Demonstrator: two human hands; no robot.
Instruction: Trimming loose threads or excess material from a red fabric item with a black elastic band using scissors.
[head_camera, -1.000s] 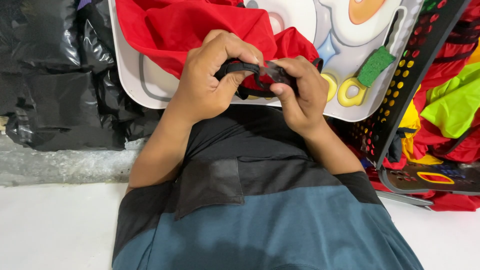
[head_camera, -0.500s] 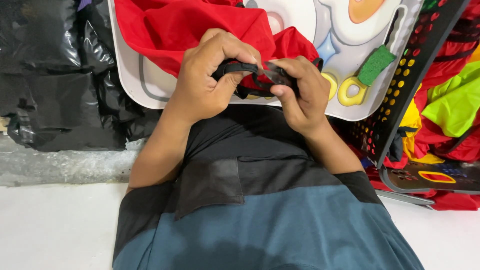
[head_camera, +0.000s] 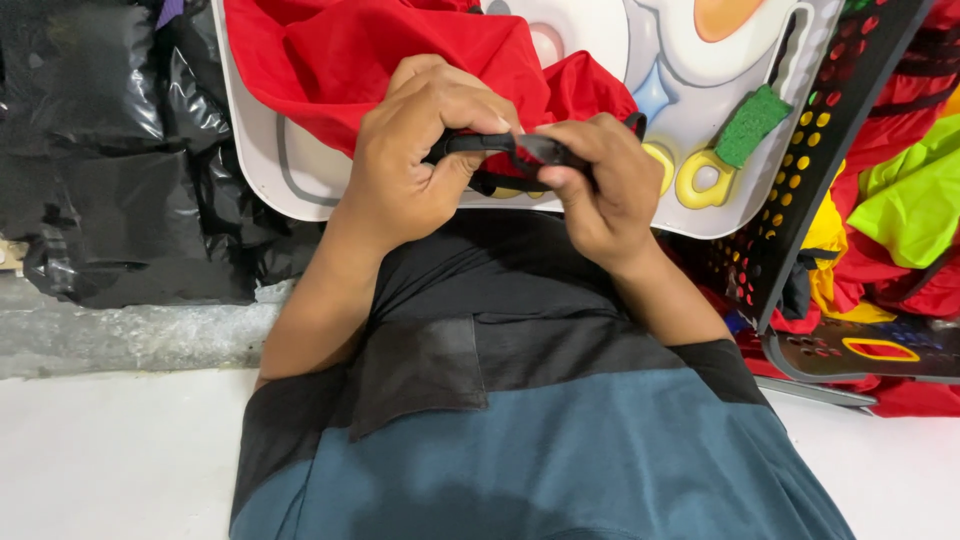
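Note:
Both hands meet over a red fabric piece that lies on a white board in front of my chest. My left hand pinches a narrow black strap between thumb and fingers. My right hand grips the same black strap from the other side, close to the left hand. A loop of the strap hangs under the hands and a short end sticks out to the right. The fingers hide most of the strap.
Black plastic bags are piled at the left on a grey surface. A black perforated basket with red and bright yellow-green garments stands at the right. A green piece and yellow rings lie on the board.
Both hands have shifted slightly up and to the right while still working the black strap. The strap now lies straighter between the fingertips.

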